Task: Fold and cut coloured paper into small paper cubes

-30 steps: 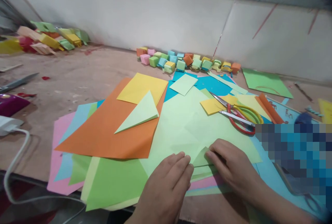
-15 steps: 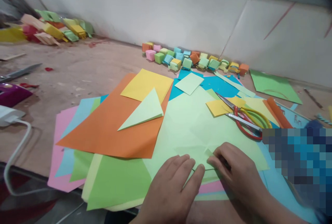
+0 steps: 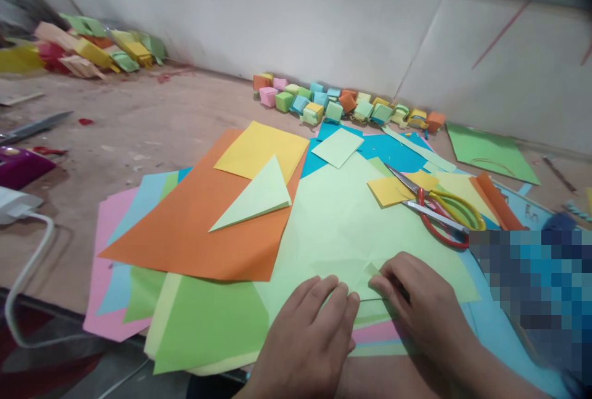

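Observation:
A small pale green sheet of paper [image 3: 342, 269] lies in front of me, on a larger pale green sheet [image 3: 333, 214] of nearly the same colour. My left hand [image 3: 309, 331] rests on the small sheet's near edge, fingers stretched out and side by side. At its right end my right hand [image 3: 416, 294] is closed, pinching a turned-up corner between thumb and fingers. Beyond my right hand lie scissors [image 3: 430, 208] with red and yellow handles, on small yellow paper pieces. A folded pale green triangle [image 3: 259, 195] sits to the left, over yellow and orange sheets [image 3: 194, 220].
Several small coloured paper cubes [image 3: 319, 100] line the wall. More folded paper shapes [image 3: 97, 47] are heaped at the far left. A white plug with a cable [image 3: 37, 214] and a second pair of scissors [image 3: 37, 127] lie at the left. A green sheet [image 3: 490, 152] is at the back right.
My left thumb has drawn in under the hand, and its fingers have closed up side by side. The right hand keeps its pinch in nearly the same place.

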The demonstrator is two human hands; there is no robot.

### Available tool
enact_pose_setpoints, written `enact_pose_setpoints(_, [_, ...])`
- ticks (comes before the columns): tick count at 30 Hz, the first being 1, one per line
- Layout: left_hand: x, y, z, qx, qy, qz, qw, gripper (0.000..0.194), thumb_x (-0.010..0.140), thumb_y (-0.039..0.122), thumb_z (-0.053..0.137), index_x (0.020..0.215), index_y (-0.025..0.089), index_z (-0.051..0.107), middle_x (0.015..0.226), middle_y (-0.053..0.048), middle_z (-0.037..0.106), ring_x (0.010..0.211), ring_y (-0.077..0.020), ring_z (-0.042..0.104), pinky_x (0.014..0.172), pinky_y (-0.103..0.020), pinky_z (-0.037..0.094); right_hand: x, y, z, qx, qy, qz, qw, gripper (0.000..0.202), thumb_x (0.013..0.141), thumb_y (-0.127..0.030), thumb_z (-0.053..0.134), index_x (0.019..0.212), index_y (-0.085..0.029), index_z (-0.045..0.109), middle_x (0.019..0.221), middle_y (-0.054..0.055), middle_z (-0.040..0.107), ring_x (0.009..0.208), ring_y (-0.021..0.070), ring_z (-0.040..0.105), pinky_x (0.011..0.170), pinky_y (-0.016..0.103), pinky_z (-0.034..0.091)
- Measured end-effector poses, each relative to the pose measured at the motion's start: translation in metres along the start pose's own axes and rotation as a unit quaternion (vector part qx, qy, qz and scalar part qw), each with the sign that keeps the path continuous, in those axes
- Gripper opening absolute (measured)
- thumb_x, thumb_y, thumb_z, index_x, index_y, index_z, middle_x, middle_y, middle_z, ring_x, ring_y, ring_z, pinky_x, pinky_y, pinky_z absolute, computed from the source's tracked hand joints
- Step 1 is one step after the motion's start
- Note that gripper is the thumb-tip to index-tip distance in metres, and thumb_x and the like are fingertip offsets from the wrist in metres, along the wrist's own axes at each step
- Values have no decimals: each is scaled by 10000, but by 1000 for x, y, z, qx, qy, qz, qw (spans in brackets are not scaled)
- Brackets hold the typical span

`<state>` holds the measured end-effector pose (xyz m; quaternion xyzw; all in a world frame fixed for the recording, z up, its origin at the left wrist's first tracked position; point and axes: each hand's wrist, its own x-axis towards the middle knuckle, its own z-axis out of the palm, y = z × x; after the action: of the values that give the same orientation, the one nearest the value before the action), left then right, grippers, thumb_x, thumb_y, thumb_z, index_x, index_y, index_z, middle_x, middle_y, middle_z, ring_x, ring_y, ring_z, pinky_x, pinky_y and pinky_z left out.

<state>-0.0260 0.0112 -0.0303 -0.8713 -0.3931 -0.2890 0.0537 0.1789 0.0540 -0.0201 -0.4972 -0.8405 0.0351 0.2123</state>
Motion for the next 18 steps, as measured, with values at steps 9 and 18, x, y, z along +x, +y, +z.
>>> enact_pose_setpoints(9, [3,5,-1,2,-18,-2,1000,303,978,143,371,1093,65,640,1099,-102,700,1101,-248,591,906,-361,504,3,2,-1,1,-18,52,999,197,884,-297,597,767,-230,454,612,-50,514,516,128,492,485,231,369])
enact_pose_setpoints(18, [24,7,-2,-16,-99,17,995,201,875,83,441,914,119,635,912,-116,669,759,-233,585,612,-360,504,3,3,0,-1,-10,54,998,261,877,-329,612,727,-232,422,606,-57,510,494,114,452,469,220,345])
